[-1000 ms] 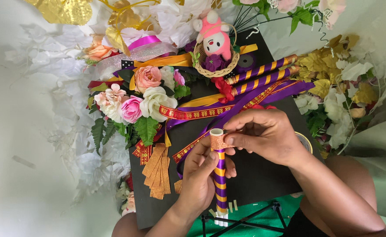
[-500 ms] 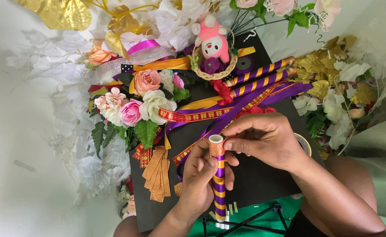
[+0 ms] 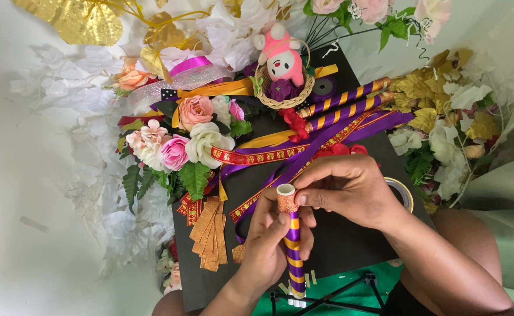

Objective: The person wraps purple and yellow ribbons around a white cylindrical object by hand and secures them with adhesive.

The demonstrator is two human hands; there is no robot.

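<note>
— What are the hands on?

— The left hand [image 3: 274, 246] is wrapped around a purple-and-gold striped tube [image 3: 294, 257], fingers closed on its shaft, holding it upright over the black board [image 3: 350, 246]. The right hand [image 3: 350, 196] is pinched together at the top of the tube, thumb and fingertips pressing a glittery orange band [image 3: 286, 203] around the rim.

— What could spoil it?

— I'd judge the band the weak spot. It is narrow and looks stiff with glitter, so if the pinch eases it may spring open or sit crooked on the round tube. Too hard a squeeze could dent the open end — it looks like hollow rolled card.

— Anything nearby at risk?

— The loose purple ribbons [image 3: 327, 140] and the red patterned ribbon [image 3: 257, 155] lie just beyond the right knuckles; a sweep of the wrist could drag them. A tape roll [image 3: 406, 193] sits half hidden behind the right wrist.

— And the textures around?

— Soft fabric petals on the pink and cream flowers [image 3: 181, 143], shiny gold foil leaves [image 3: 75, 20], a woven basket [image 3: 283, 93] holding a plush pink-and-white figure, two more striped tubes [image 3: 350, 102] lying slantwise, and flat glittery orange strips [image 3: 210, 234] fanned at the board's left edge.
</note>
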